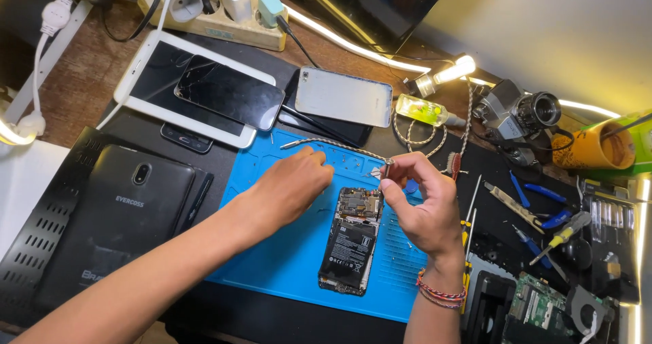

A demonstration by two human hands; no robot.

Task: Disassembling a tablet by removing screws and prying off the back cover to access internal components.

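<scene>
Opened phone point(351, 247) lies back-off on the blue mat point(285, 249), light and likely fragile; best gripped by its edges. Left hand point(292, 184) rests curled beside it; right hand point(421, 205) pinches a small screwdriver point(384, 170) over its top.

The flat rubber work mat point(285, 249) is bright blue. The opened phone with its back off point(352, 242) shows a black battery and dark circuitry. The slab-shaped tablet back point(122, 215) is matte black. The woven bracelet point(440, 294) on the right wrist is red, blue and white. The round paper cup point(598, 147) is orange.
</scene>
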